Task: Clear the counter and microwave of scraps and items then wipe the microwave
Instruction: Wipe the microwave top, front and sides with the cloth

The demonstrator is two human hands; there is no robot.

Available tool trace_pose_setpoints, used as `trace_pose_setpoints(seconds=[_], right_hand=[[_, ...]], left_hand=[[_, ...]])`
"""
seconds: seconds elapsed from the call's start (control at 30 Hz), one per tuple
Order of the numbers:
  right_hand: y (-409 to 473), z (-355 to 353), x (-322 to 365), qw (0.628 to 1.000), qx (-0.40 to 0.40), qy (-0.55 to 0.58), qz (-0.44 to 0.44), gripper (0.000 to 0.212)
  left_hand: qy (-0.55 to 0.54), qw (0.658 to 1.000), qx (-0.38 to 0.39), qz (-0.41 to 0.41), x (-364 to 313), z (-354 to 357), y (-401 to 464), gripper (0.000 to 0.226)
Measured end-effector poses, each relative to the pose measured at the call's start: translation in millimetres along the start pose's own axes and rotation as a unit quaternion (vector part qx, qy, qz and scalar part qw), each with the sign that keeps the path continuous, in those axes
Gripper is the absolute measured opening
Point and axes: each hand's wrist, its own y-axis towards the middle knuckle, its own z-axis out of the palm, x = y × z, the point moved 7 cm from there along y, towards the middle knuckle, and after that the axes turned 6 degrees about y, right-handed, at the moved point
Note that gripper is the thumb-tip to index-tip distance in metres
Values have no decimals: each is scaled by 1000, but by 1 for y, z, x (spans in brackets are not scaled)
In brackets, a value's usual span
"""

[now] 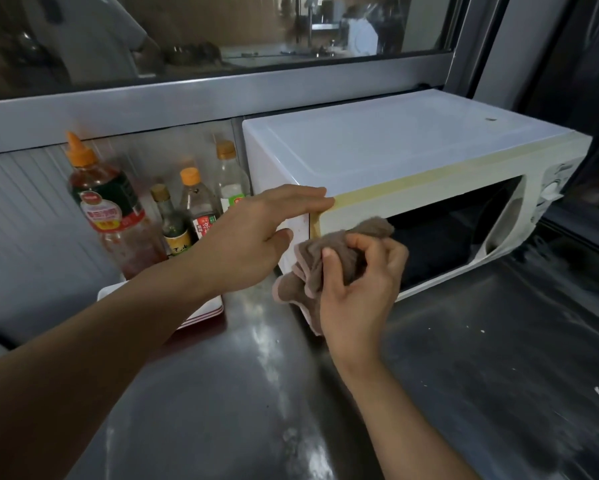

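Head view: white boxy microwave (377,150) with a yellowed front frame sits far right on the scuffed stainless steel counter (222,393), door shut, dark window facing near-right.

Left hand (256,230) is open, fingers extended flat, fingertips touching the microwave's top-left front corner, thumb hanging loose beside the left side panel. Holds nothing.

Right hand (357,282) is clenched around a crumpled brown-pink cloth (329,261), bunched between thumb and curled fingers. The cloth's upper end presses against the lower-left of the door frame, at the edge of the window; its lower end hangs down below the palm, over the counter.

Left of the microwave, against the far wall: tall red sauce bottle with orange nozzle cap (107,206), small dark bottle with gold cap (171,220), two clear bottles with orange caps (201,206). White flat tray (204,311) near them, mostly hidden under the left forearm.

Small white specks on the counter near right.
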Motion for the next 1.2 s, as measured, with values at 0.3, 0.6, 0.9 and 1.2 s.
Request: trace_pose_setpoints(seconds=[0.3,0.6,0.9,1.2], right_hand=[[-20,11,-11,993,-26,-34,-105,27],[-77,9,-93,992,59,-115,-8,30],[-9,5,0,998,-19,-51,-29,22],[-54,13,-59,997,49,-37,-43,28]], left_hand=[[-57,998,0,-16,6,5,-1,61],[-54,998,-7,-34,4,9,-5,61],[-42,998,-20,-31,4,9,-4,66],[-52,996,-62,-32,4,14,-8,64]])
